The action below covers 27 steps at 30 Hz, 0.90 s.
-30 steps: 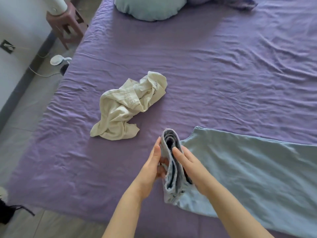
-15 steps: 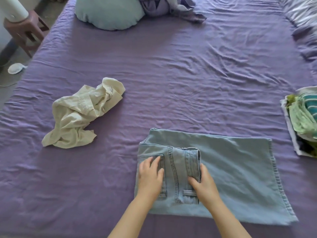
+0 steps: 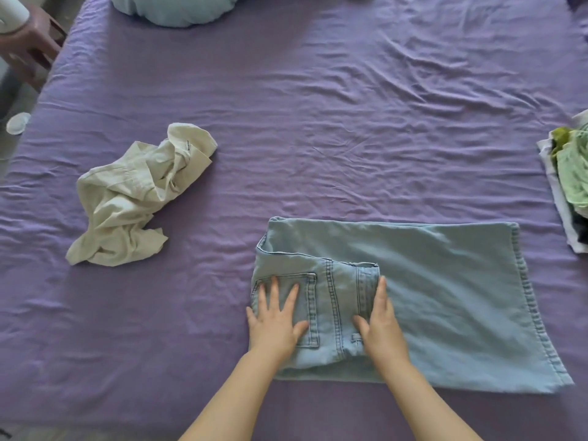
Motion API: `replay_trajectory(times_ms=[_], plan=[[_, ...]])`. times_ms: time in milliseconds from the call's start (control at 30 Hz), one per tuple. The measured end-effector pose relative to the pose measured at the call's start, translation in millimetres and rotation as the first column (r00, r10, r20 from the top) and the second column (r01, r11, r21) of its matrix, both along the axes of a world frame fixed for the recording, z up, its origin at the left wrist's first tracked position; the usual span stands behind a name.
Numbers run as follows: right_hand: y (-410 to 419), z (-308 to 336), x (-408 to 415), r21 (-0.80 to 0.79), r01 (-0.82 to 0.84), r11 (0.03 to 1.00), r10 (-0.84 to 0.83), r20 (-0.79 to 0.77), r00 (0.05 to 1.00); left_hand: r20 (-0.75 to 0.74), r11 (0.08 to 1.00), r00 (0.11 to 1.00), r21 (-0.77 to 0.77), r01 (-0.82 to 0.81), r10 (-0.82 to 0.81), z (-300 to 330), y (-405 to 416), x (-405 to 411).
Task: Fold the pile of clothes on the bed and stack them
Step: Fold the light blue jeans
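Pressing the light-blue jeans (image 3: 429, 300) flat is the step we are in, and it pays to do it evenly. They lie on the near part of the purple bed (image 3: 318, 122), the legs spread out to the right and the waist end turned over on top at the left, back pocket up. Our left hand (image 3: 276, 326) rests on that pocket with straight, spread fingers; our right hand (image 3: 380, 326) lies flat along the folded edge, fingers straight too, so neither is gripping anything.

To fold well from here, we judge that the palms should smooth outward to push out trapped air, then the far edge of the turned-over part should be lined up with the layer beneath before the next fold. Denim is stiff and thick at the seams, so it may spring open unless we crease it firmly.

Well apart to the left, a crumpled cream garment (image 3: 133, 198) waits unfolded. At the right edge sits the stack of folded clothes (image 3: 569, 186), where we reckon the jeans belong once finished. A pale-blue pillow (image 3: 178, 9) lies at the far end.
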State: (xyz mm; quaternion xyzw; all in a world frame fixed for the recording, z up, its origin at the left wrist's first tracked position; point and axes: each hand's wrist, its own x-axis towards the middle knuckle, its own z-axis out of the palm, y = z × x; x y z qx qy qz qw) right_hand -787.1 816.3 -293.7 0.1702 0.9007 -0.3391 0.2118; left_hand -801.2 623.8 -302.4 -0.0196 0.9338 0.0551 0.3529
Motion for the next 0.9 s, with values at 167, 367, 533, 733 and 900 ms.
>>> replay_trajectory(times_ms=[167,367,533,733,900], plan=[[2.3,8.6,5.8,-0.03,0.01,1.0,-0.014,-0.146,0.989,-0.025,0.959,0.969,0.149,-0.239,0.245,3.3,-5.8,-5.2],[6.2,-3.8,10.1,-0.063,-0.037,0.997,0.031,-0.096,0.995,0.0,0.848,0.886,0.291,-0.443,0.463,6.3,-19.0,-13.0],[12.2,-5.0,11.2,-0.052,0.111,0.992,-0.121,-0.278,0.953,0.061,0.566,0.712,0.561,-0.604,0.7,8.9,-29.8,-22.1],[36.7,-7.4,6.7,0.134,-0.043,0.99,0.041,0.019,0.999,0.28,0.324,0.602,0.637,-0.699,0.748,20.7,-20.2,-31.4],[19.8,26.0,0.2,0.184,-0.077,0.98,0.105,-0.148,0.983,0.479,0.049,0.546,0.719,-0.693,0.687,56.0,2.6,-33.0]])
